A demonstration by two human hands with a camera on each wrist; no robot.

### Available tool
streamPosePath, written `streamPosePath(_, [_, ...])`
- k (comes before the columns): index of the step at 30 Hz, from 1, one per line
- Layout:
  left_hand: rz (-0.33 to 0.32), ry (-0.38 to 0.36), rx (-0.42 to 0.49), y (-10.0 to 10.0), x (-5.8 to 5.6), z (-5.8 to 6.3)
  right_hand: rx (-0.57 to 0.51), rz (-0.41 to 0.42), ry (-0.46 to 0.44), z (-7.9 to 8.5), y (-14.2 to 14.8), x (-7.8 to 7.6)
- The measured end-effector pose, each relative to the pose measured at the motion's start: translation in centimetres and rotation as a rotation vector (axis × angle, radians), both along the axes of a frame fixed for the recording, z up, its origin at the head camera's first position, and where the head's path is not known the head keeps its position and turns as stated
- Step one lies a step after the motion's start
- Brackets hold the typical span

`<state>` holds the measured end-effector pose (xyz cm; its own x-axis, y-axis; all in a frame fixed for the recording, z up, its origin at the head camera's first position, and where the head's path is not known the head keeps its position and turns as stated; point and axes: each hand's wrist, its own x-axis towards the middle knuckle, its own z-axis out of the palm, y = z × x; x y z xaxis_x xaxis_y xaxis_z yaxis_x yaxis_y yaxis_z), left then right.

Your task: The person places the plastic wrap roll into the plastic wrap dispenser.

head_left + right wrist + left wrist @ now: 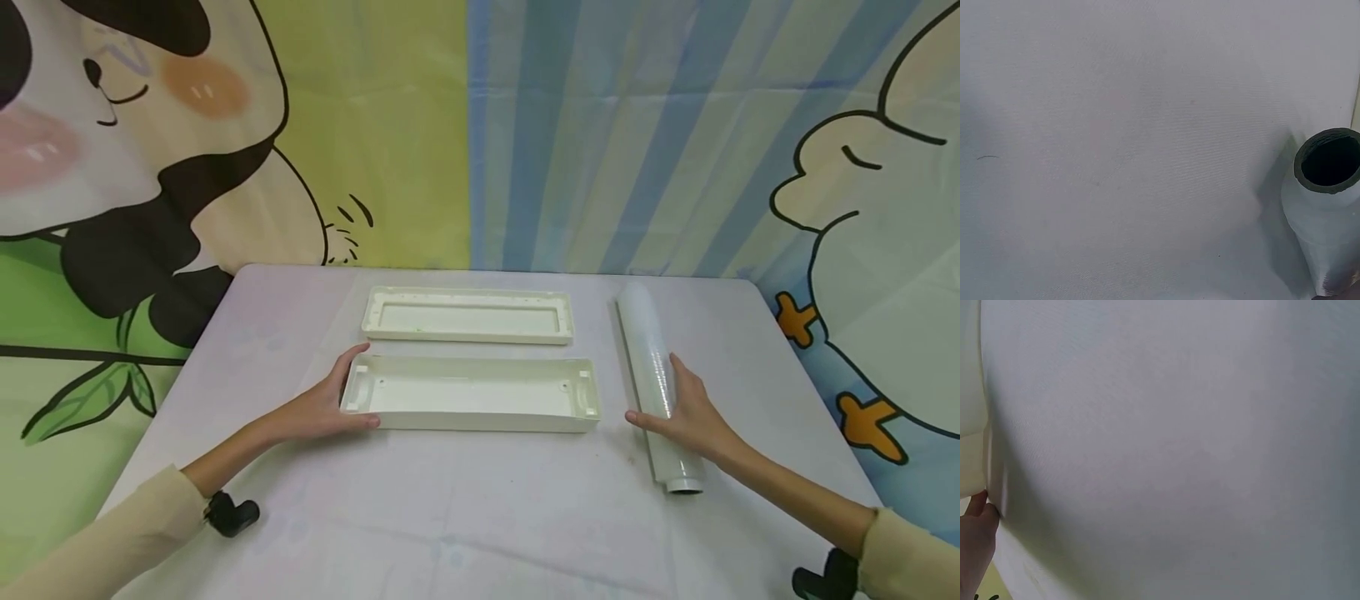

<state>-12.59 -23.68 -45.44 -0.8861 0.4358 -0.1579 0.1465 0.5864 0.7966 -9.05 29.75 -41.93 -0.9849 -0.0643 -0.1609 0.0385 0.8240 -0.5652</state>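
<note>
A long white plastic box (465, 421), its top side uncovered, lies lengthwise across the table. At its left end my left hand (333, 408) holds it, with the thumb along the front wall and fingers round the back corner. The left wrist view shows only part of that hand (977, 547) at the box edge (972, 456). A roll of clear plastic film (656, 375) lies to the right, pointing away from me. My right hand (690, 417) grips across it, thumb over the left side and fingers along the right. The roll's hollow core (1329, 162) shows in the right wrist view.
Behind the box lies a shallow white lid (468, 329) with a recessed middle. All of this is on a table (450, 517) with a white cloth, whose back edge meets a printed cartoon curtain (390, 125).
</note>
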Motion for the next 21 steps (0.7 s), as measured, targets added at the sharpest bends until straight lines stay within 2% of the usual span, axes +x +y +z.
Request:
streamPosePath(13, [0.005,0.022,0.022,-0.2,0.0,-0.4,-0.057,-0.049,-0.085,-0.7,-0.2,1.0])
streamPosePath(21, [-0.010,0.039,0.025,-0.2,-0.2,-0.9,-0.080,-0.064,-0.084,-0.9,-0.1,1.5])
